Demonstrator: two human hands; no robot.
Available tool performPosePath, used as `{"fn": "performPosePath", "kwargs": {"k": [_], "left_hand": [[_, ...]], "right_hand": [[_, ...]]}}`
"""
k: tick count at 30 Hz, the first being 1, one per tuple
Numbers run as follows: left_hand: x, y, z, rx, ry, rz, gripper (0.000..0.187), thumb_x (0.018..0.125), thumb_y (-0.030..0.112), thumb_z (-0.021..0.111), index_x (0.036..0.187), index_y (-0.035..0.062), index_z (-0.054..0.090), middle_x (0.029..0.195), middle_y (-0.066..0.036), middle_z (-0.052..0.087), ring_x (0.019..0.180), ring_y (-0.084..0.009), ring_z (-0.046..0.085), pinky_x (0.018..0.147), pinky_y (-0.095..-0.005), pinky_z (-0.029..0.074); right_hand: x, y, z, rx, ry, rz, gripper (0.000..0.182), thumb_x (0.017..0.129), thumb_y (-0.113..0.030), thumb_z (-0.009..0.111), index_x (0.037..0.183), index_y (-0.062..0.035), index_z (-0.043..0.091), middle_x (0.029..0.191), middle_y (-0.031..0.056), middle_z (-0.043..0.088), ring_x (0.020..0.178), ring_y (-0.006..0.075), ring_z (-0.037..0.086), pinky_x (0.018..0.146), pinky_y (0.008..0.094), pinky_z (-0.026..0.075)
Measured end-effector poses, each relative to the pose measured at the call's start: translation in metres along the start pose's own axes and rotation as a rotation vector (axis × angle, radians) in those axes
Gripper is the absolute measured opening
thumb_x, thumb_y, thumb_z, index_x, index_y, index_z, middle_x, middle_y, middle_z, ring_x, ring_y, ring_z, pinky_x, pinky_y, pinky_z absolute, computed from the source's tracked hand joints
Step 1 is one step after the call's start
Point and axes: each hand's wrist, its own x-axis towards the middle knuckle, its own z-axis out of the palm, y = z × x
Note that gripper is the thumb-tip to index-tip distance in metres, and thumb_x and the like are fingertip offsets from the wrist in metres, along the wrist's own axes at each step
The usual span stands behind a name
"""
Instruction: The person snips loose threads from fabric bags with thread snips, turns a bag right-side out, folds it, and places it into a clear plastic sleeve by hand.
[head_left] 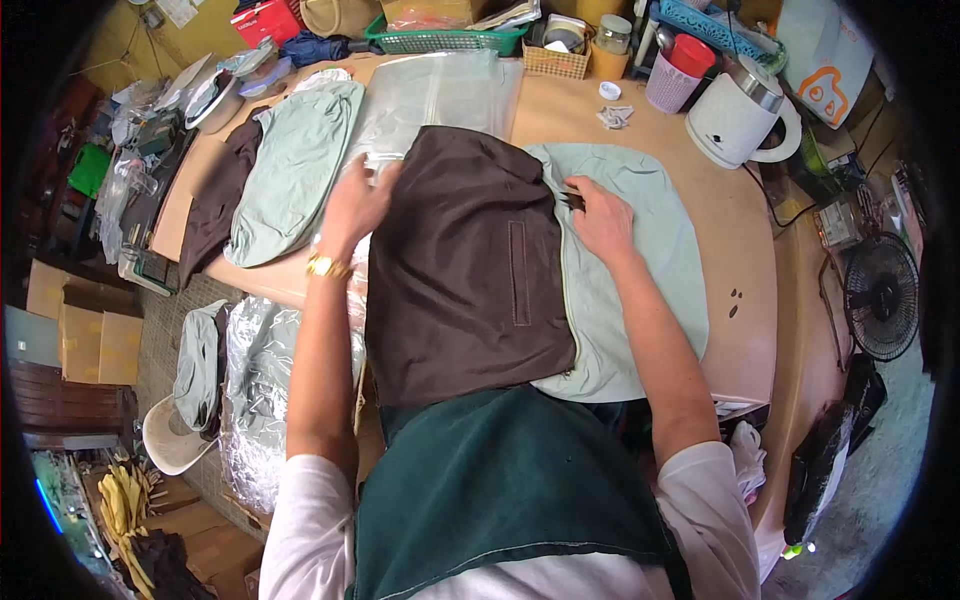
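In front of me on the table lies a dark brown fabric piece (450,270) with a long narrow stitched slot on its right half. To its right, partly under its edge, a pale green fabric piece (640,200) with a rounded outline is spread out. My right hand (602,222) is closed over the seam between the two, gripping a small dark object (573,199) whose kind I cannot make out. My left hand (358,208) hovers by the upper left edge of the brown piece, fingers apart and slightly blurred, with nothing visible in them.
More pale green fabric (300,165) lies at the left over brown cloth. Clear plastic sheets (440,95) lie behind. A white kettle (735,115), a pink cup (672,82) and a green basket (450,42) line the back. A black fan (880,295) stands right.
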Motion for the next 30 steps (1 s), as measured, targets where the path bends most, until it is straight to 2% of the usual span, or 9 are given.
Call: {"fn": "performPosePath", "kwargs": {"k": [3, 5, 6, 10, 16, 17, 23, 27, 30], "left_hand": [[0.043, 0.009, 0.039, 0.051, 0.113, 0.028, 0.074, 0.089, 0.054, 0.057, 0.130, -0.0080, 0.051, 0.110, -0.029, 0.064, 0.099, -0.0337, 0.066, 0.088, -0.0411, 0.050], [0.067, 0.013, 0.047, -0.278, -0.280, -0.093, 0.065, 0.088, 0.051, 0.060, 0.114, -0.0082, 0.062, 0.094, -0.022, 0.070, 0.081, -0.0270, 0.068, 0.081, -0.0385, 0.053], [0.063, 0.020, 0.045, -0.514, -0.349, -0.141, 0.041, 0.090, 0.037, 0.065, 0.094, -0.0030, 0.068, 0.082, -0.011, 0.070, 0.072, -0.0170, 0.065, 0.073, -0.0327, 0.054], [0.027, 0.050, 0.018, -1.187, -0.401, -0.059, 0.012, 0.089, 0.006, 0.065, 0.101, 0.0010, 0.065, 0.094, -0.005, 0.069, 0.080, -0.0101, 0.064, 0.074, -0.0268, 0.054], [-0.036, 0.099, 0.008, -1.200, -0.346, 0.184, 0.029, 0.095, 0.011, 0.061, 0.121, 0.0006, 0.059, 0.102, -0.003, 0.068, 0.092, -0.0083, 0.062, 0.082, -0.0238, 0.050], [-0.042, 0.101, 0.005, -1.228, -0.345, 0.151, 0.031, 0.095, 0.013, 0.061, 0.124, 0.0008, 0.059, 0.101, -0.002, 0.068, 0.091, -0.0076, 0.062, 0.080, -0.0228, 0.050], [-0.044, 0.022, -0.045, -1.344, 0.276, 0.031, 0.024, 0.100, 0.025, 0.054, 0.098, 0.0022, 0.063, 0.062, 0.010, 0.040, 0.053, 0.0005, 0.031, 0.045, -0.0198, 0.024], [-0.057, 0.024, -0.057, -0.769, -0.119, -0.004, 0.025, 0.095, 0.021, 0.059, 0.109, 0.0016, 0.063, 0.077, 0.005, 0.054, 0.054, -0.0008, 0.037, 0.047, -0.0192, 0.030], [-0.064, 0.061, -0.022, -0.609, -0.014, 0.374, 0.034, 0.092, 0.021, 0.064, 0.121, 0.0031, 0.063, 0.084, 0.005, 0.058, 0.060, -0.0028, 0.043, 0.053, -0.0186, 0.034]], "right_hand": [[-0.005, -0.002, -0.007, -0.001, -0.001, -0.030, 0.038, 0.075, -0.003, 0.060, 0.112, -0.0124, 0.059, 0.100, 0.0110, 0.067, 0.094, 0.0335, 0.064, 0.081, 0.0444, 0.050], [-0.013, 0.001, -0.011, 0.065, -0.018, -0.094, 0.039, 0.074, -0.002, 0.060, 0.112, -0.0122, 0.059, 0.099, 0.0110, 0.067, 0.093, 0.0334, 0.064, 0.079, 0.0439, 0.050], [-0.016, 0.006, -0.014, 0.068, -0.036, -0.099, 0.035, 0.078, -0.003, 0.060, 0.112, -0.0117, 0.060, 0.098, 0.0106, 0.067, 0.093, 0.0329, 0.064, 0.079, 0.0421, 0.051], [0.005, 0.029, -0.043, 0.213, -0.289, 0.097, 0.034, 0.087, -0.017, 0.066, 0.119, -0.0063, 0.060, 0.106, 0.0132, 0.068, 0.098, 0.0272, 0.066, 0.083, 0.0364, 0.051], [0.051, -0.107, -0.074, 0.894, -0.022, -0.136, 0.030, 0.086, -0.016, 0.070, 0.105, 0.0049, 0.062, 0.100, 0.0095, 0.067, 0.090, 0.0109, 0.060, 0.080, 0.0285, 0.049], [0.056, -0.111, -0.057, 1.089, -0.229, -0.113, 0.021, 0.084, -0.014, 0.071, 0.094, 0.0039, 0.065, 0.085, 0.0050, 0.065, 0.081, 0.0090, 0.056, 0.075, 0.0269, 0.047], [0.029, -0.113, -0.054, 0.725, -0.241, -0.058, 0.017, 0.087, -0.012, 0.068, 0.080, 0.0027, 0.063, 0.066, -0.0024, 0.057, 0.065, 0.0050, 0.047, 0.060, 0.0244, 0.039], [0.018, -0.112, -0.042, 0.872, -0.254, 0.041, 0.021, 0.088, -0.016, 0.068, 0.080, 0.0020, 0.062, 0.062, -0.0025, 0.054, 0.061, 0.0033, 0.043, 0.055, 0.0247, 0.036], [0.014, -0.122, -0.042, 0.802, -0.266, -0.015, 0.022, 0.088, -0.017, 0.069, 0.080, 0.0022, 0.062, 0.060, 0.0000, 0.054, 0.059, 0.0051, 0.043, 0.055, 0.0257, 0.036]]}}
